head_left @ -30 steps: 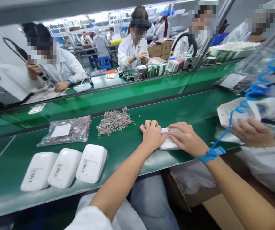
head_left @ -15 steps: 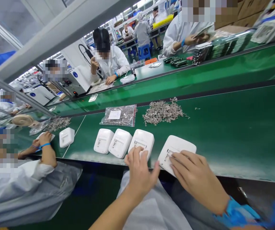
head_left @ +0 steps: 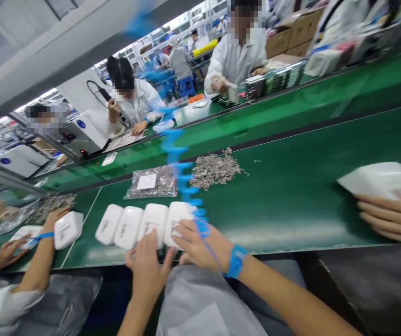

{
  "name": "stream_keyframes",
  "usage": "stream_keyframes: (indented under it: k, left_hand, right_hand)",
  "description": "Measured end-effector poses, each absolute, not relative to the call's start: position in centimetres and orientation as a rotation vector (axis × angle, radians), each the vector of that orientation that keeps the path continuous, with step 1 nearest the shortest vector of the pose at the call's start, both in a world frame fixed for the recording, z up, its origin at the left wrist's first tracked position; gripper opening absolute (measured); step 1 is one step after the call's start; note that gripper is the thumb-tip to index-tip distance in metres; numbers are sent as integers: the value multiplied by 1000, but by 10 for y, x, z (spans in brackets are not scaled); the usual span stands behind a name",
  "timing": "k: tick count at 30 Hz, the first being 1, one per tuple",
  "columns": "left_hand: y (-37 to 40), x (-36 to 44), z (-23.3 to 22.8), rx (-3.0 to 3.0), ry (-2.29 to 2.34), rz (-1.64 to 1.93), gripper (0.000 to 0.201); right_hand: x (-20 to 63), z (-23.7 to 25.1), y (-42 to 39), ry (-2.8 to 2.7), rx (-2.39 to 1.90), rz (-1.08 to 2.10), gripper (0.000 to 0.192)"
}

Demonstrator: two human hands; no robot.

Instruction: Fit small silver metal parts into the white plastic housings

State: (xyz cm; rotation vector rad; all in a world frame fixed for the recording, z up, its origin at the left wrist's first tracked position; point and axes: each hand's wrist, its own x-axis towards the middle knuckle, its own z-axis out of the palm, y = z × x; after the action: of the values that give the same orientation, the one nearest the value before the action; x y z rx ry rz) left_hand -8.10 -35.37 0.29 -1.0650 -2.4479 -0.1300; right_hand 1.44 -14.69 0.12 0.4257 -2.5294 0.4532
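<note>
Right under the fingertips of the left hand (head_left: 146, 265) is the third white box (head_left: 155, 215) in a row of four, counted from the left. That hand's thumb stands well apart from its fingers, which are loosely spread and rest over the near part of the box. The right hand (head_left: 205, 245) lies close beside it, its fingers stretched across the fourth box (head_left: 177, 212); its thumb is near that box's lower edge, and whether it presses there I cannot tell. A blue wrist strap (head_left: 236, 261) sits behind these fingers, and a coiled blue cord (head_left: 175, 156) crosses the view above them.

To the left of the left fingers lie the second box (head_left: 129, 225) and the first box (head_left: 110, 223), the four boxes close side by side on the green table (head_left: 291, 200). Beyond the fingers, past the row, are a clear bag (head_left: 163, 179) of small metal parts with a white label (head_left: 146, 181) and, to its right, a loose heap of parts (head_left: 216, 169). Well to the right of the right fingers, a co-worker's hand (head_left: 394, 217) touches another white case (head_left: 387, 177). Far to the left of the left fingers, a tilted white unit (head_left: 68, 229) is beside another co-worker's arm (head_left: 43, 259).
</note>
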Motion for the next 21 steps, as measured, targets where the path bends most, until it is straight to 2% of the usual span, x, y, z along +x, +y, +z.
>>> stream_keyframes:
  k: [3,5,7,10,12,15,21]
  left_hand:
    - [-353,-102,6,-875,-2424,-176,46]
    - [-327,-101,12,-865,-2315,-303,45]
    - [-277,-83,17,-1038,-2198,-538,39]
    - [-170,-35,22,-1422,-2217,-972,18]
    - [-101,-5,18,-1627,-2302,-1127,14]
    - [-39,27,5,-1825,-2416,-1120,18]
    - [-22,64,-5,-1907,-2527,-1147,16]
  right_hand:
    - [0,12,-114,-2525,442,417,38]
    - [4,18,-68,-2581,83,367,24]
    - [15,21,-11,-2555,-382,293,21]
    - [28,20,71,-2524,-851,201,18]
    - [28,19,107,-2646,-883,211,20]
    - [23,17,127,-2812,-815,237,21]
    - [31,32,136,-2877,-744,288,24]
